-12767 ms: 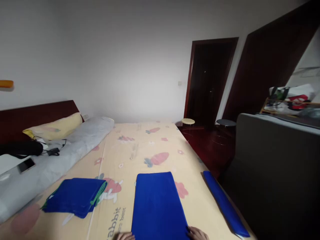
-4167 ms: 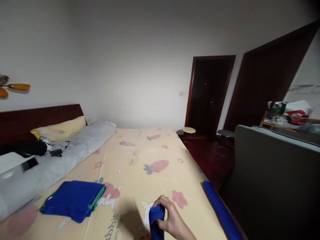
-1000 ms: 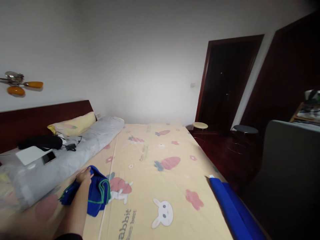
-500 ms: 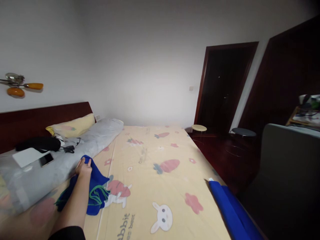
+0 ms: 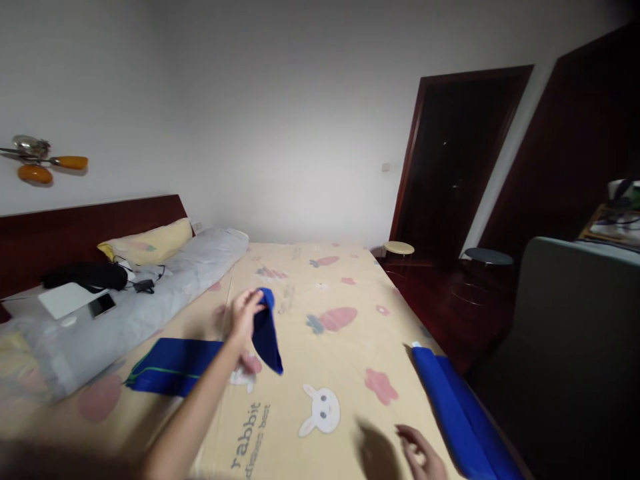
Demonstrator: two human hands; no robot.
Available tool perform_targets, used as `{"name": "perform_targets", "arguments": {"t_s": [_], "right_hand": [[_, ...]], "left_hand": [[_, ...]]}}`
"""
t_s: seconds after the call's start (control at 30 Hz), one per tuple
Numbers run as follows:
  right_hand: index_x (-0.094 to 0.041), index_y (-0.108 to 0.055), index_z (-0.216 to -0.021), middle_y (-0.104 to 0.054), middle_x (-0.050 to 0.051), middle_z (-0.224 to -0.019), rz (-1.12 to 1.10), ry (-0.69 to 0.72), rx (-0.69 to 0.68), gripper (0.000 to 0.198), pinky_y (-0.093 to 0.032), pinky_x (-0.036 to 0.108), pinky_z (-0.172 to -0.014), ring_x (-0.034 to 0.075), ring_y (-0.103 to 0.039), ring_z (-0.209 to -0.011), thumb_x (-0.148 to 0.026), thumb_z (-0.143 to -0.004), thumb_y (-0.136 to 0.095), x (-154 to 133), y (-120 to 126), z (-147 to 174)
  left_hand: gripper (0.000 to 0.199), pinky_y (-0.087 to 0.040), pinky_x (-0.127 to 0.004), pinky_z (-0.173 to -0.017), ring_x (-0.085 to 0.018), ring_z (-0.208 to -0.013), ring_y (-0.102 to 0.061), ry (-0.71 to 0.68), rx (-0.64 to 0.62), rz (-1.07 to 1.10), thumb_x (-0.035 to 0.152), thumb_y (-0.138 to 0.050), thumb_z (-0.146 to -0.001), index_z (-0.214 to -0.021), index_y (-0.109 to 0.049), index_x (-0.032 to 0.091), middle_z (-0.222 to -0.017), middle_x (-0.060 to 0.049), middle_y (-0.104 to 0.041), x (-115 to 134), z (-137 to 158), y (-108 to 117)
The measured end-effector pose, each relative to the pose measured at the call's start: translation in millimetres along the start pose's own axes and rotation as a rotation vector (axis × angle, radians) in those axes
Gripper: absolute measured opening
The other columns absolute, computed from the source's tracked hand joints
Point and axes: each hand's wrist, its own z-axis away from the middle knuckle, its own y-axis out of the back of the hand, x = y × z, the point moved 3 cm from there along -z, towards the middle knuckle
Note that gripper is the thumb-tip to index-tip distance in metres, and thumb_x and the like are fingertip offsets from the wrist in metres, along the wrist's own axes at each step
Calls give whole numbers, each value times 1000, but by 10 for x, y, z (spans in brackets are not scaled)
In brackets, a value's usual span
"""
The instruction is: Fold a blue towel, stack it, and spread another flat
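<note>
My left hand (image 5: pixel 244 317) is raised above the middle of the bed, its fingers closed on the top of a blue cloth (image 5: pixel 269 337), which hangs down to a point. Left of that forearm, a blue fabric with green edging (image 5: pixel 167 365) lies flat and folded on the bed sheet. Whether it joins the held cloth cannot be told, as my arm covers its right end. Low in the view, my right hand (image 5: pixel 424 456) hovers over the sheet with curved fingers apart and nothing in them. Beside it, a long folded blue cloth (image 5: pixel 460 413) lies along the bed's right edge.
The bed sheet (image 5: pixel 280 420) has rabbits and carrots printed on it. A plastic-wrapped grey roll (image 5: pixel 200 267) bears a phone (image 5: pixel 103 305), a white flat item (image 5: pixel 67 301) and a black bag (image 5: pixel 87 275). Two stools (image 5: pixel 399 247) and a dark chair back (image 5: pixel 565 333) stand to the right.
My left hand has moved right and lifted a blue cloth. The green-edged fabric, bunched under it before, now lies flatter. My right hand has come into view at the lower right.
</note>
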Motion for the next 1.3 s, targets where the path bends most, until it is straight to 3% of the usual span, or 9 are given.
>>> {"name": "perform_targets", "arguments": {"t_s": [0.13, 0.27, 0.37, 0.53, 0.73, 0.87, 1.0, 1.2, 1.3], "right_hand": [[-20, -67, -91, -73, 9, -93, -286, -104, -125, 47, -56, 34, -77, 20, -66, -76, -60, -74, -47, -589, -721, 128], [-19, -64, -92, -71, 10, -94, -318, -244, -20, 54, -55, 39, -74, 22, -64, -71, -64, -63, -52, -393, -994, 264], [-19, -64, -84, -69, 8, -81, -295, -220, -178, 49, -51, 38, -71, 22, -62, -70, -62, -64, -52, -203, -1054, 380], [-20, -64, -81, -69, 6, -83, -165, -58, -500, 26, -46, 34, -78, 21, -60, -81, -41, -68, -54, -133, -1159, 580], [-19, -58, -85, -63, 4, -80, 25, -63, -617, 32, -40, 29, -73, 16, -52, -75, -26, -54, -60, 57, -1402, 660], [-20, -51, -72, -58, 2, -74, -4, -55, -583, 12, -38, 29, -73, 14, -48, -72, -30, -70, -47, -27, -1377, 667], [-20, -45, -72, -48, -1, -68, -216, -96, -424, 28, -37, 28, -67, 13, -44, -67, -48, -75, -45, -185, -1212, 627], [-19, -49, -61, -48, -4, -56, -519, -256, -278, 37, -38, 27, -60, 11, -44, -59, -53, -58, -64, -199, -1152, 575], [-20, -49, -60, -47, -4, -52, -542, -335, -141, 41, -38, 27, -55, 11, -45, -53, -58, -57, -62, -57, -1027, 443]], "left_hand": [[26, -52, -34, -73, -15, -73, -59, 133, -238, -166, 44, -62, -69, -79, -61, 20, -77, -2, -64, -1122, 1269, -449], [10, -48, -44, -95, -24, -92, -65, 265, -592, -497, 38, -57, -66, -71, -64, 32, -87, -7, -72, -2435, 2273, -442], [8, -48, -44, -91, -27, -90, -67, 346, -657, -559, 32, -63, -57, -59, -63, 39, -81, -7, -72, -2942, 2596, -310], [18, -51, -44, -90, -25, -91, -65, 333, -657, -511, 30, -59, -60, -77, -65, 31, -87, -8, -70, -3035, 2647, -184], [39, -53, -34, -76, -20, -80, -66, 291, -316, -240, 32, -61, -62, -100, -62, 21, -80, -6, -66, -3195, 2625, -65], [45, -54, -35, -84, -24, -90, -69, 371, -209, -152, 41, -71, -55, -93, -64, 19, -96, -13, -70, -3143, 2622, -67], [67, -56, -34, -71, -29, -103, -65, 633, -77, -223, 63, -71, -44, -95, -62, 20, -116, -17, -66, -3008, 2626, -23], [51, -42, -24, -48, -15, -62, -61, 705, -332, -201, 58, -74, -48, -78, -70, 18, -73, -7, -69, -3035, 2724, -112], [40, -51, -29, -59, -18, -68, -67, 762, -177, -14, 49, -73, -55, -82, -68, 20, -77, -8, -72, -3090, 2623, -53]]}}
